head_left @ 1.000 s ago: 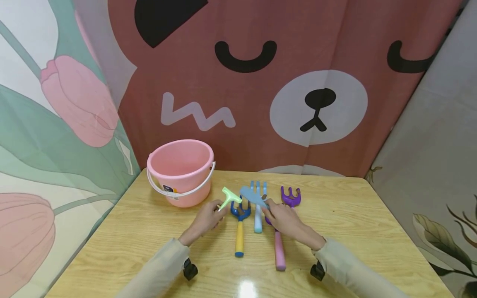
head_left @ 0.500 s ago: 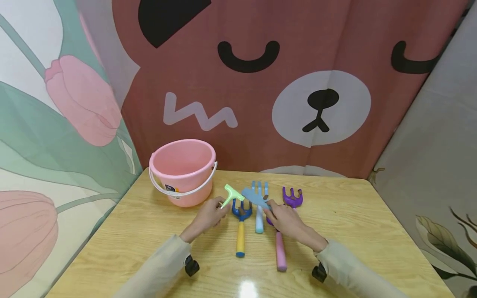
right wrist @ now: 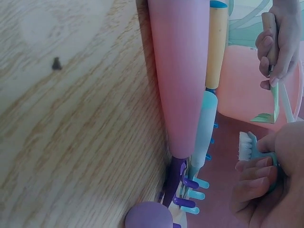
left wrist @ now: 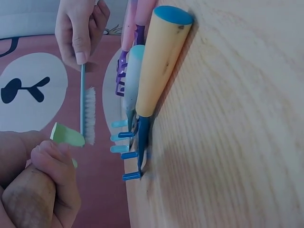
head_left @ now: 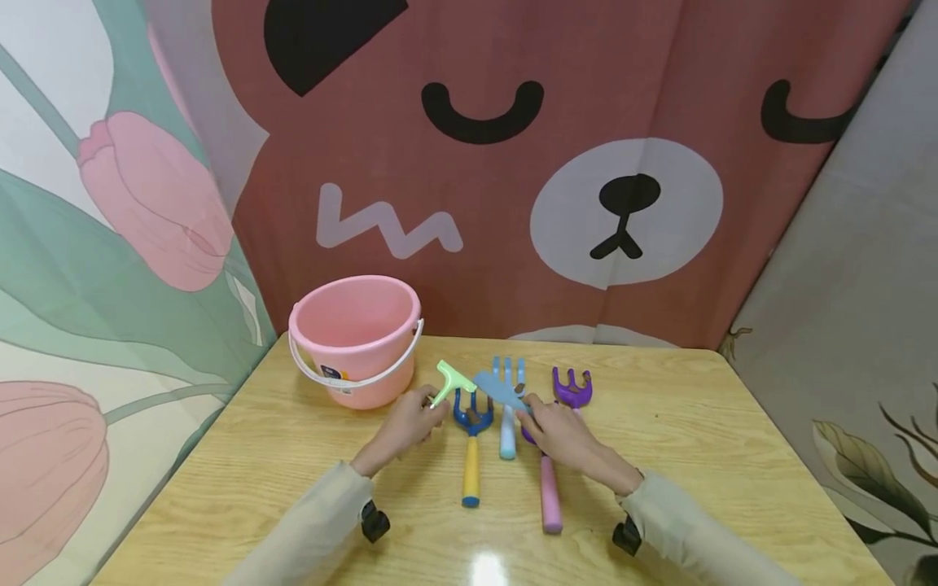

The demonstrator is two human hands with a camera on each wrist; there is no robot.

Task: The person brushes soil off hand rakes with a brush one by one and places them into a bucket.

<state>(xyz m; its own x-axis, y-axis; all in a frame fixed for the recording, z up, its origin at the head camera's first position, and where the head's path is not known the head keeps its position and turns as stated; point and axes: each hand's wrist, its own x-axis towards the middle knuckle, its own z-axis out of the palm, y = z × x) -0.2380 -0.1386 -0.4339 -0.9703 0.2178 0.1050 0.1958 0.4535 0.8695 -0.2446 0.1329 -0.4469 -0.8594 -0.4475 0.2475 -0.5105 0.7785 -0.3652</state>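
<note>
My left hand (head_left: 406, 419) grips a small hoe by its wooden handle (right wrist: 269, 26); its green head (head_left: 452, 379) points away from me. A blue brush (head_left: 500, 389) with white bristles (left wrist: 90, 116) is held in my right hand (head_left: 560, 431), bristles facing down. The brush's tip meets or nearly meets the hoe's head; I cannot tell if they touch. Below them lie a blue hand fork with a yellow handle (head_left: 471, 472), a light blue fork (head_left: 508, 435), and a purple-headed tool with a pink handle (head_left: 551, 496), partly hidden by my right hand.
A pink bucket (head_left: 366, 362) with a white handle stands at the table's back left. Another purple fork (head_left: 572, 389) lies beyond my right hand. Brown bits cling to some forks. A bear-print curtain (head_left: 484, 212) hangs behind the wooden table (head_left: 659, 456).
The hoe's green head has tipped up slightly beside the brush tip. Both hands keep their grips and stay almost in place.
</note>
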